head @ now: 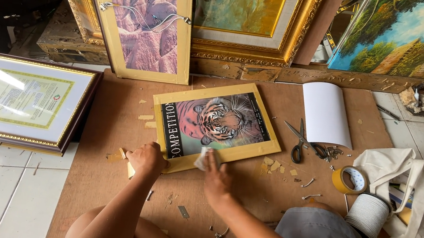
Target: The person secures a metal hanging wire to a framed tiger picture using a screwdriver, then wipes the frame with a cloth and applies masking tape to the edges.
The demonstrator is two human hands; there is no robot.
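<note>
Tiger picture [216,125] in a yellow frame is seen at the centre of the frame on a brown board [110,171], its lower left corner gripped by the left hand [147,160], while a small white cloth [202,159] is pinched in the right hand [217,181] against the lower edge, with scissors [302,141] and a tape roll [350,179] lying to the right.

A person sits on a brown board [115,124] laid on the floor, both arms reaching toward twelve o'clock. The left hand [147,160] presses the near corner of a flat yellow-framed tiger picture [215,126]. The right hand [217,181] holds a small white cloth [202,160] against the frame's lower edge. At three o'clock lie black-handled scissors [301,141], a roll of tan tape [350,179] and a spool of white cord [368,213]. At nine o'clock rests a dark-framed certificate [22,100].
</note>
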